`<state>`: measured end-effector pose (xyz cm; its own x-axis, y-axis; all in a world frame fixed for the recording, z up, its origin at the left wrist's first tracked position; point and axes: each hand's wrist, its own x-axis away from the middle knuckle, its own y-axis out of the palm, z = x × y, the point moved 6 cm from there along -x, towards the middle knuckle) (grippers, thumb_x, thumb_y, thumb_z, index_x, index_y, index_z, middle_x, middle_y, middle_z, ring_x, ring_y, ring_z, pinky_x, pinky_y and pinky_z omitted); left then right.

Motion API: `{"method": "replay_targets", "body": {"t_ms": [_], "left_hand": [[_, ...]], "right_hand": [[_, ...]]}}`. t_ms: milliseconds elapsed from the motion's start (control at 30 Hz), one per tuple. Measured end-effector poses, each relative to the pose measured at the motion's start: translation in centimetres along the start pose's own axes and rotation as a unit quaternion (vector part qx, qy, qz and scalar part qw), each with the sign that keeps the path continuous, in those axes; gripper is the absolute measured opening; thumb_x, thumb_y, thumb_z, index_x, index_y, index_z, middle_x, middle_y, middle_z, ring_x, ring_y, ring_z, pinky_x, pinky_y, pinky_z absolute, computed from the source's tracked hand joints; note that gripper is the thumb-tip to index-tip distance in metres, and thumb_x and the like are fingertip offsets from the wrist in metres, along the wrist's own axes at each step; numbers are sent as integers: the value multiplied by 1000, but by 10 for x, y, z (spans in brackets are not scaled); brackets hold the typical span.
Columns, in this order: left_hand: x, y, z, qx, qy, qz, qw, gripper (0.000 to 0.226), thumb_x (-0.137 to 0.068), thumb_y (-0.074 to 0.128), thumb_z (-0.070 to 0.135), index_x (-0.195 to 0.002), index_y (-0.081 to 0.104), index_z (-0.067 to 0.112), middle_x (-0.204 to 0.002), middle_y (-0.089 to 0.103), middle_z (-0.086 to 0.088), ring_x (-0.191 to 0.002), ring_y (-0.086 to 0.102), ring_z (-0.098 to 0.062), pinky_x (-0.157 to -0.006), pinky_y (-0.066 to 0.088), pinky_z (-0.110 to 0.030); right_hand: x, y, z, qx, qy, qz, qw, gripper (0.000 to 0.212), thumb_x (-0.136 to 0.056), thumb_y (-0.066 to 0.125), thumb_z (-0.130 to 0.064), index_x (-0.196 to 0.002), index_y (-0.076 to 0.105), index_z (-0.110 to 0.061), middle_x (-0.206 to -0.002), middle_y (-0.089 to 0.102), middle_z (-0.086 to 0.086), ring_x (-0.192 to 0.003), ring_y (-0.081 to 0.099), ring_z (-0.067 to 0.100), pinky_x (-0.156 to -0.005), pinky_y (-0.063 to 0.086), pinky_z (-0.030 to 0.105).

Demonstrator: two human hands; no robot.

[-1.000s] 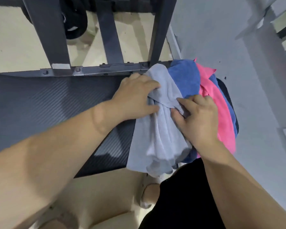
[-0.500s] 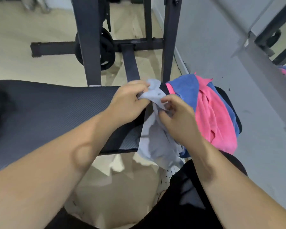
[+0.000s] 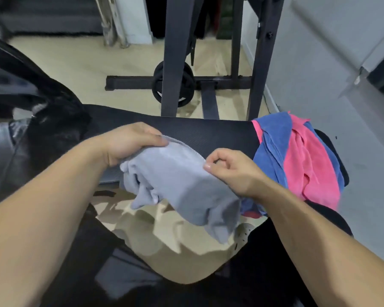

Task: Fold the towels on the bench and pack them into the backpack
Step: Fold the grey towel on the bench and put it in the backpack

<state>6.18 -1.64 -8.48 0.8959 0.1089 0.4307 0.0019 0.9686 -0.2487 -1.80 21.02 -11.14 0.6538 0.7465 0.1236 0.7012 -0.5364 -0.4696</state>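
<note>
No text, label, brand or number can be read anywhere. The weight plate (image 3: pixel 189 89) on the far floor bears small pale marks near its lower rim, too blurred to make out. The grey towel (image 3: pixel 182 180), blue towel (image 3: pixel 273 138), pink towel (image 3: pixel 306 165) and bench pad (image 3: pixel 220 138) show no legible print.

The bench (image 3: pixel 208 134) runs across in front of me, its pad dark and finely ribbed; at its right end lies a heap of towels, a blue towel (image 3: pixel 273 138) and a pink towel (image 3: pixel 302 165) tangled together and spilling over the near edge; at the left end a black backpack (image 3: pixel 53 134) sits on the pad, too blurred to make out its shape; a grey towel (image 3: pixel 182 180) hangs bunched over the near edge, touching the pad or not I cannot tell; the pale floor (image 3: pixel 98 69) beyond carries a dark frame (image 3: pixel 171 63) and an upright black weight plate (image 3: pixel 173 87)
</note>
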Motion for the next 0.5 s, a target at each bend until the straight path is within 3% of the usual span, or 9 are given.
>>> {"method": "replay_targets", "body": {"t_ms": [67, 133, 167, 233, 333, 400, 500], "left_hand": [[12, -22, 0, 74, 39, 121, 989, 39, -84, 70, 27, -93, 66, -11, -88, 65, -26, -78, 60, -30, -71, 46, -35], [21, -38, -2, 122, 74, 224, 964, 23, -92, 64, 22, -87, 70, 0, -81, 66, -19, -69, 63, -25, -63, 47, -30], [23, -38, -2, 119, 84, 235, 961, 22, -92, 63, 22, -85, 68, 1, -76, 64, -17, -65, 60, -23, -59, 44, -30], [22, -23, 0, 67, 76, 188, 977, 26, -91, 65, 24, -82, 63, -1, -73, 58, -14, -64, 53, -22, -60, 40, -31], [18, 11, 8, -39, 49, 93, 994, 29, -95, 62, 25, -70, 59, 10, -64, 54, -7, -58, 47, -16, -54, 38, -27], [15, 23, 15, -98, 51, 67, 992, 37, -93, 61, 36, -72, 60, 6, -67, 54, -9, -61, 46, -16, -60, 39, -30], [16, 26, 22, -114, 84, 75, 987, 63, -85, 57, 52, -85, 55, -10, -74, 48, -9, -69, 38, -22, -68, 35, -36]], "right_hand": [[3, 9, 0, 28, 16, -90, 995, 18, -82, 82, -27, -94, 69, -20, -56, 59, -4, -52, 49, 11, -55, 41, 25], [5, 26, 16, 91, 53, -171, 980, 32, -78, 85, -30, -107, 71, -25, -70, 72, -4, -58, 60, 7, -62, 47, 26], [2, 34, 27, 111, 65, -176, 976, 40, -79, 84, -33, -116, 70, -27, -79, 74, -6, -63, 62, 6, -67, 49, 27], [-6, 48, 37, 100, 63, -123, 985, 56, -82, 80, -42, -133, 60, -31, -102, 69, -10, -75, 63, 5, -77, 51, 26], [-21, 70, 28, -15, 45, -73, 996, 64, -87, 73, -48, -144, 48, -35, -130, 57, -12, -104, 61, 4, -91, 48, 22], [-32, 83, 19, -66, 25, -74, 995, 49, -89, 68, -47, -135, 56, -35, -119, 63, -15, -101, 61, 3, -90, 48, 24], [-43, 87, 13, -35, 8, -36, 999, 7, -95, 64, -32, -97, 65, -26, -71, 56, -9, -64, 49, 10, -68, 45, 30]]}}
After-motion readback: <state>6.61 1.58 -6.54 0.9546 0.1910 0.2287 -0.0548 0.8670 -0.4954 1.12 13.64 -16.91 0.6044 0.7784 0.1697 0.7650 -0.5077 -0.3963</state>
